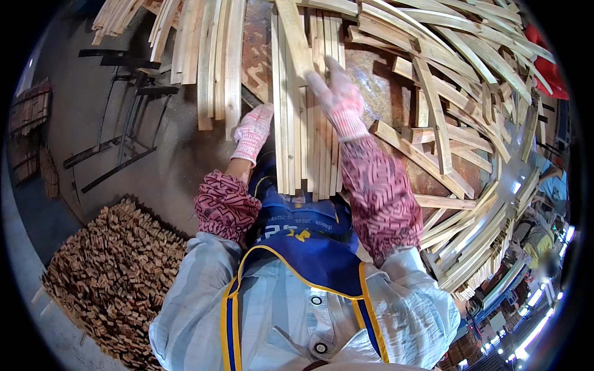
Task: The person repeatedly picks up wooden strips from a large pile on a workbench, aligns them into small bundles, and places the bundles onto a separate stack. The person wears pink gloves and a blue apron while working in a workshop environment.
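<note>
A worn brown tabletop (366, 77) lies beyond and to the right of the hands, bare in a patch just right of the right hand (339, 99) and in a narrower gap ahead of the left hand (255, 127). The row of wooden strips (315, 145) lies between the hands, its near ends reaching back toward the person's blue apron (303, 226). The gloved left hand is at the row's left edge, fingers close together; whether it grips anything cannot be told. The right hand is loosely open over the row's right side, fingers spread, beside the end of a slanting strip (293, 37); any contact is unclear. Ahead and left of the left hand, another batch of strips (213, 62) juts past the table edge over grey floor (176, 157). Farther left stands a black metal frame (127, 62); behind that hand, to its left, sits a big stack of short wood pieces (117, 272). A jumbled heap of strips (440, 117) limits room right of the right hand, while floor lies open left of the left.
</note>
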